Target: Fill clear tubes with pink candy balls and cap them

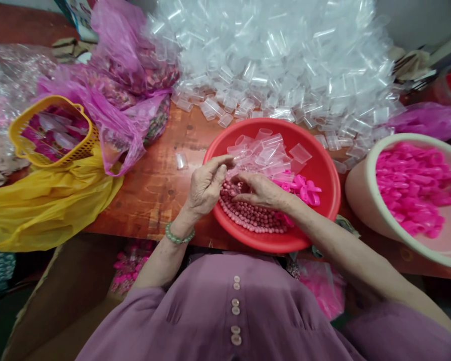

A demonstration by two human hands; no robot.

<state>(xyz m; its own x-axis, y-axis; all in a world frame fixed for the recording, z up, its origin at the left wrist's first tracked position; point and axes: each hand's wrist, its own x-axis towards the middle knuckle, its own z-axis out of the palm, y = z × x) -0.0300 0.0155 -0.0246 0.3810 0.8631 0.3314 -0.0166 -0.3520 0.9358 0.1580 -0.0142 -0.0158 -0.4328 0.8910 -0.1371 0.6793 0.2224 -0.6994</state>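
My left hand is over the left rim of a red plastic basin. Its fingers are bent towards the thumb, and whatever they hold is hidden. Just to the right, my right hand reaches over the basin with thumb and fingers apart, close above strings of pink beads. In the same basin, clear plastic sleeves are heaped at the back. Bright pink plastic pieces lie at the right, partly behind my right forearm.
A large heap of clear sleeves covers the table's back. On the right stands a pale tub of pink pieces. A yellow basket, purple bags and a yellow bag occupy the left. One loose sleeve lies nearby.
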